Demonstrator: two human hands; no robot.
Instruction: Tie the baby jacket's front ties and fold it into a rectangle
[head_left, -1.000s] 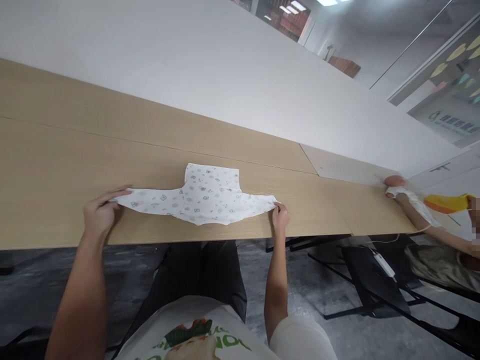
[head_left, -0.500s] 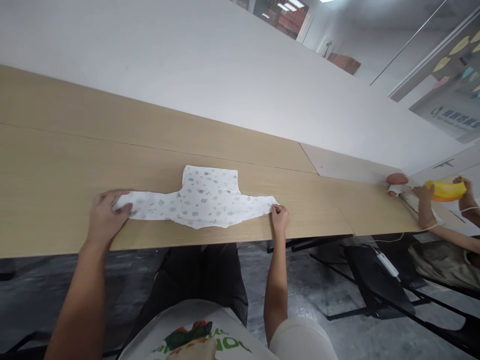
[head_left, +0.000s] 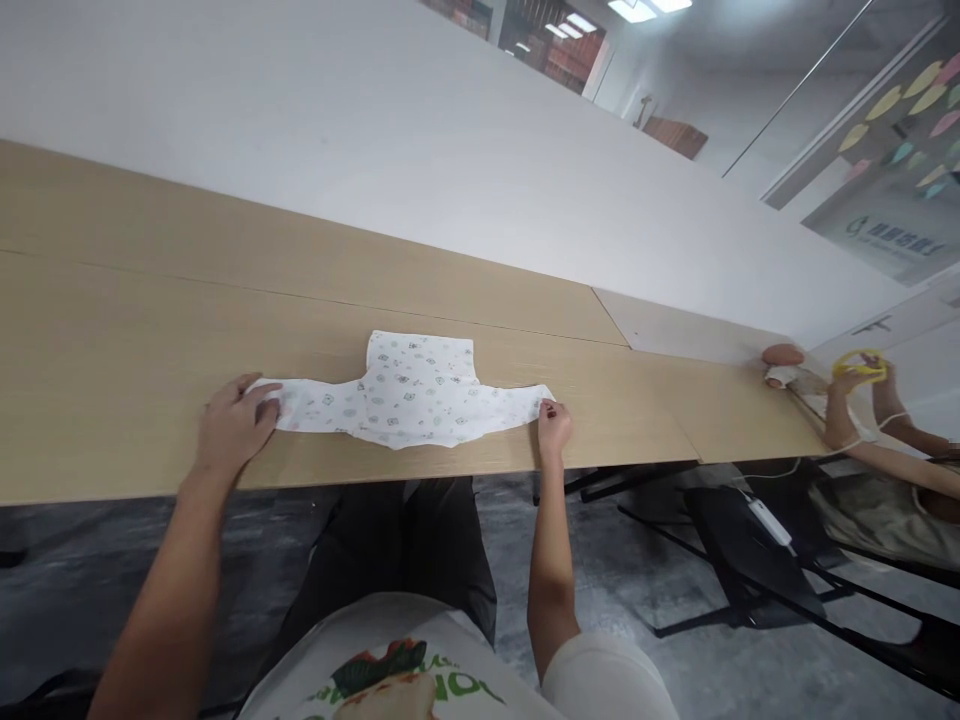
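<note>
A small white baby shirt (head_left: 420,390) printed with little figures lies flat, its two sleeves stretched out sideways. My left hand (head_left: 236,423) grips the left sleeve's end, thumb below and fingers above the cuff. At the other cuff, my right hand (head_left: 553,424) pinches the fabric between thumb and fingertips. The shirt's body rests on the wooden table (head_left: 135,380) between both hands.
A white wall (head_left: 300,130) rises behind the table. Far right, another person's hands hold a yellow ring-shaped thing (head_left: 859,368), near a brown rounded object (head_left: 782,355). Black folding chairs (head_left: 742,550) stand below the table at the right, one bearing a white power strip (head_left: 769,522).
My left hand has shifted a little right with the sleeve end, bringing the cuffs slightly closer. The other person's yellow thing has turned and now shows as a ring.
</note>
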